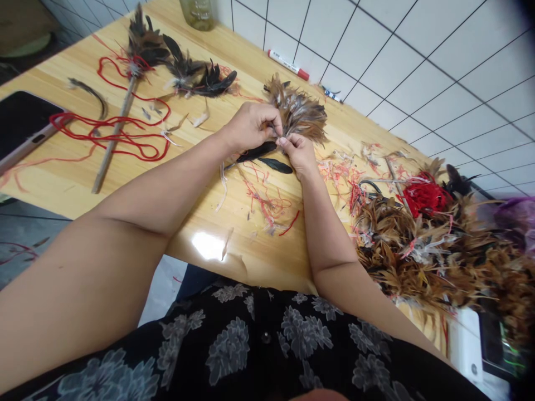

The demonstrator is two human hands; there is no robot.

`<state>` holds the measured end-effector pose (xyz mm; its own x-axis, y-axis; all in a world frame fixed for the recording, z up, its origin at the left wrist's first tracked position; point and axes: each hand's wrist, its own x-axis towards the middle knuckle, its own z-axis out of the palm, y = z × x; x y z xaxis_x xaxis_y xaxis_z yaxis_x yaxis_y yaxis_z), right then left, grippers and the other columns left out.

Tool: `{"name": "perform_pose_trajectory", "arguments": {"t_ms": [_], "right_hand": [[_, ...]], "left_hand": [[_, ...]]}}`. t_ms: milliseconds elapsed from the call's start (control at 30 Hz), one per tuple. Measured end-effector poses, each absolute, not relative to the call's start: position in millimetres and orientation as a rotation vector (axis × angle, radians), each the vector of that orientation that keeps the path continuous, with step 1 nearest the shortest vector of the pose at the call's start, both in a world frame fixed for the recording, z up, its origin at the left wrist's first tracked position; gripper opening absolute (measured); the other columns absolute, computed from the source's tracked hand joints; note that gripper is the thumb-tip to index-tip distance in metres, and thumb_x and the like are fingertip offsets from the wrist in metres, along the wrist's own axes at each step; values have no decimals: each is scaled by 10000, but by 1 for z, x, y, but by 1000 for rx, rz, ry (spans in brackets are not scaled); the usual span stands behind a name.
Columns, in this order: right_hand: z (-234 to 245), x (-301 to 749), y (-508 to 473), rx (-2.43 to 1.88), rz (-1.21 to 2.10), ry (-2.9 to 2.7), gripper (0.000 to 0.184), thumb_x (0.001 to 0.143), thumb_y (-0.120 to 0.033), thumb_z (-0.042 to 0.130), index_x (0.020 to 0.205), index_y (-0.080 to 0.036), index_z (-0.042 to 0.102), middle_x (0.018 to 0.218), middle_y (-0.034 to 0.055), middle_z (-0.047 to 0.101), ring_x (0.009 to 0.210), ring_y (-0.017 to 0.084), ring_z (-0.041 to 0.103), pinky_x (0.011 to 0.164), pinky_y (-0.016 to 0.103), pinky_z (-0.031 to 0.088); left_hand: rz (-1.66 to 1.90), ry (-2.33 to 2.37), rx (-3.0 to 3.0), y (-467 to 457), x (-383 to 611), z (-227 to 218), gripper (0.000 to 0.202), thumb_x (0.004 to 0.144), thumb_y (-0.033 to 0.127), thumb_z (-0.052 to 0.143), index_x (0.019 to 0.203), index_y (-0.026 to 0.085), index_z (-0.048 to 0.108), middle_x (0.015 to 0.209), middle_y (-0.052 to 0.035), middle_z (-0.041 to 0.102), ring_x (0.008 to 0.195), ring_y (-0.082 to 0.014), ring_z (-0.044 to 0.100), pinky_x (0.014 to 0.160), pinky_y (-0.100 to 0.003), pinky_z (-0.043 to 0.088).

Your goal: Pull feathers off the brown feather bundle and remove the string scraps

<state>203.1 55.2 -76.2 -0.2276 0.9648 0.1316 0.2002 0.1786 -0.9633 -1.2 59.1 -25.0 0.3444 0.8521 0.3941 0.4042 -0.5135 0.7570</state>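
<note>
A bunch of brown feathers (297, 109) lies fanned out on the wooden table (234, 245), its quill ends toward me. My left hand (249, 126) is closed, pinching those quill ends from the left. Just to the right, my right hand (299, 155) is closed as well, with its fingertips on the base of the same bunch. Two black feathers (267, 158) rest on the table under and between my hands.
A stick (112, 139) with black feathers (146, 44) and red cord (109, 132) lies at left, beside a dark phone (20, 122). More black feathers (199, 75) lie behind it. A pile of brown feathers (422, 250) and red thread (426, 196) fills the right. A marker (288, 64) lies by the tiled wall.
</note>
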Motion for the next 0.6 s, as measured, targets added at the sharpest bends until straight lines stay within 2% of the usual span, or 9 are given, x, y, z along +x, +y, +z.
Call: {"name": "perform_pose_trajectory", "arguments": {"t_ms": [133, 267, 400, 600], "right_hand": [[-77, 201, 55, -1182, 1107, -1608, 745, 783, -943, 853, 761, -227, 645, 724, -34, 577, 715, 119, 422, 701, 316, 348], [-79, 201, 56, -1123, 1105, -1609, 809, 734, -1023, 804, 739, -240, 600, 732, -21, 599, 765, 144, 516, 762, 332, 445], [-80, 203, 57, -1110, 1069, -1627, 806, 773, -1047, 738, 777, -253, 604, 717, -25, 576, 744, 155, 514, 744, 345, 452], [-81, 204, 57, -1114, 1076, -1633, 753, 800, -1008, 695, 819, -262, 595, 721, -33, 514, 736, 155, 440, 749, 355, 382]], "left_hand": [[1014, 1137, 2077, 53, 2, -20, 126, 859, 177, 756, 766, 259, 735, 917, -59, 813, 983, -288, 792, 977, -440, 606], [1003, 1141, 1996, 48, 5, -16, 111, 871, 164, 785, 922, 260, 761, 983, -35, 808, 1081, -287, 754, 1041, -450, 570], [1094, 1150, 1766, 52, 9, -23, 335, 851, 91, 827, 1130, 237, 713, 1006, -5, 778, 1022, -231, 714, 995, -413, 573], [1088, 1052, 1384, 48, 19, -28, 248, 869, -13, 758, 934, 201, 652, 822, 16, 679, 765, -162, 661, 817, -325, 545]]}}
